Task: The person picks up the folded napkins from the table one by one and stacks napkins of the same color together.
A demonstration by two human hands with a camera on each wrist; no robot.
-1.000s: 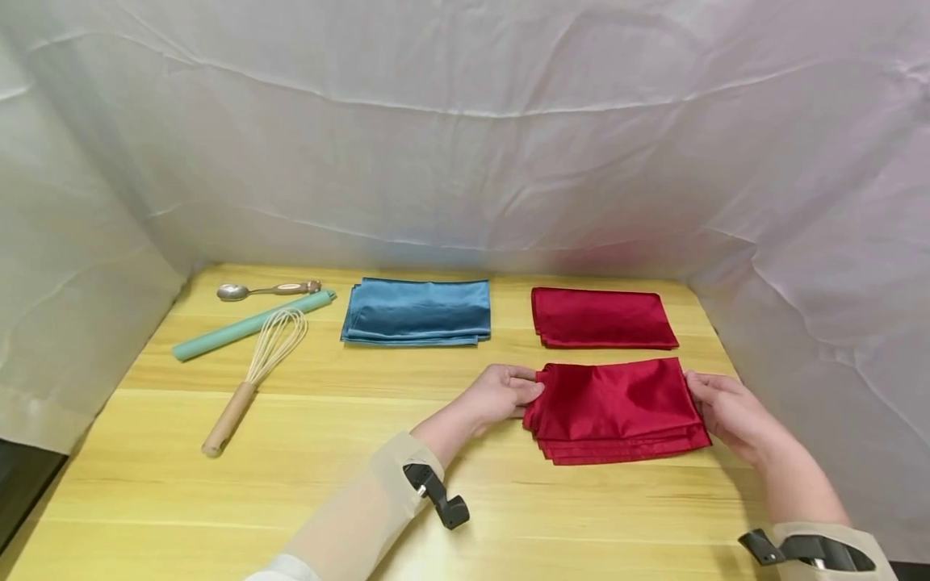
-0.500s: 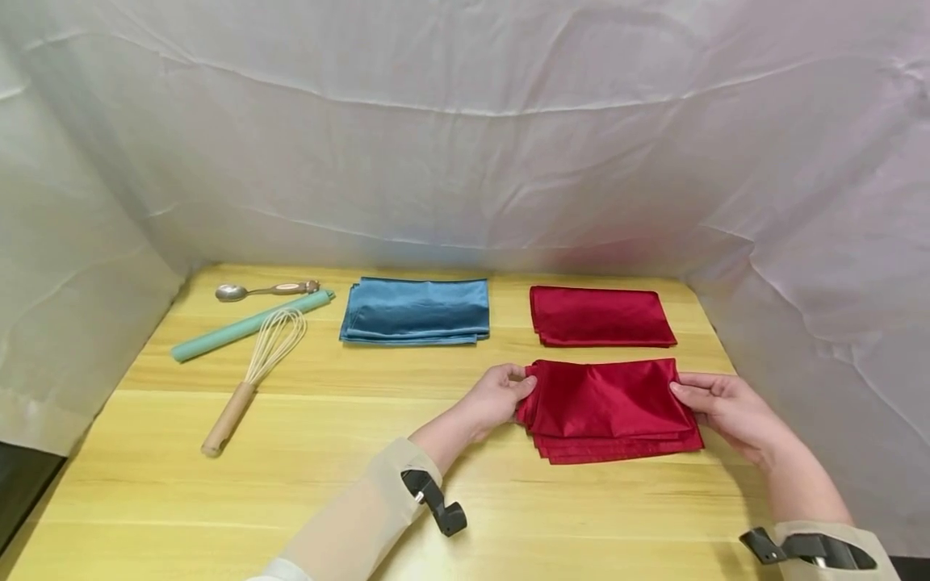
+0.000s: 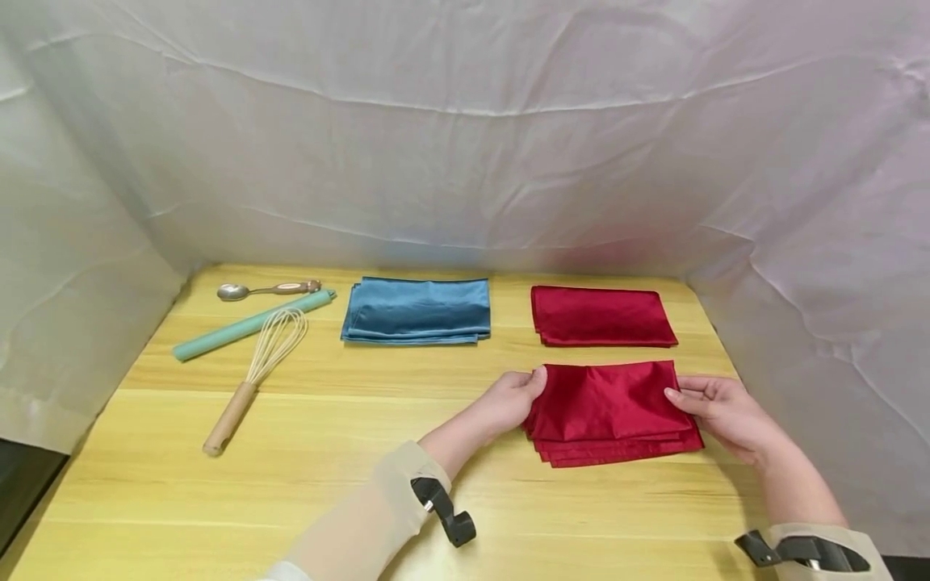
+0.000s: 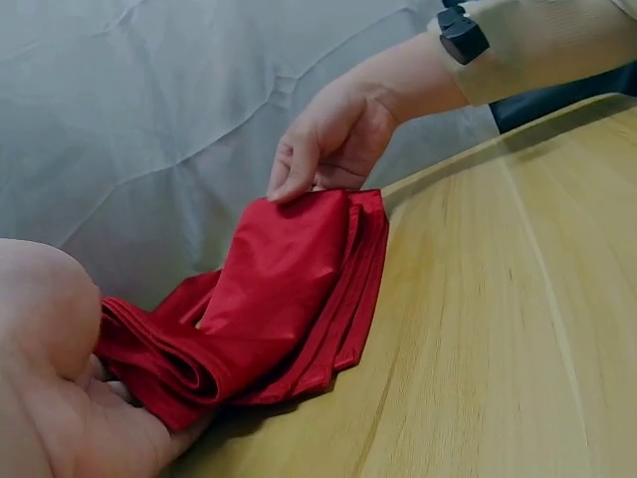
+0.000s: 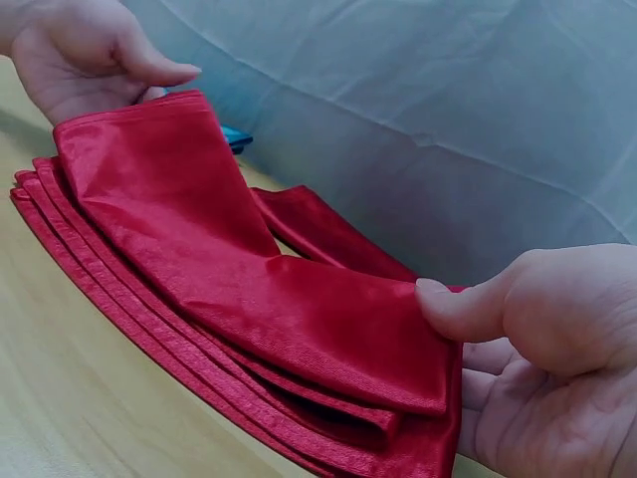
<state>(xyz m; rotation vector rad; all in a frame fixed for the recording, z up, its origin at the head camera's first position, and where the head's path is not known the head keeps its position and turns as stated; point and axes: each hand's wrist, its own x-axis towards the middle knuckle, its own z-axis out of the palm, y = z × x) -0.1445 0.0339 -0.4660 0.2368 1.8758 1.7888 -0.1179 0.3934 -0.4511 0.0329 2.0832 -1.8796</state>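
A folded red satin cloth, several layers thick, is held up by its two short ends. My left hand pinches its left end, thumb on top and fingers beneath. At the opposite end my right hand grips the edge, its thumb lying on the upper face and the fingers under the layers. The left wrist view shows the left end's layers curling into a loop beside the palm. In the right wrist view the middle of the cloth sags between both hands.
Just behind lies a second folded red cloth; a folded blue cloth is left of it. Farther left on the wooden table are a whisk, a pale green rod and a spoon. A white curtain encloses the back and sides.
My left thumb has shifted onto the top of the cloth's left end. The right thumb has come over the right edge, and the cloth has moved slightly left.
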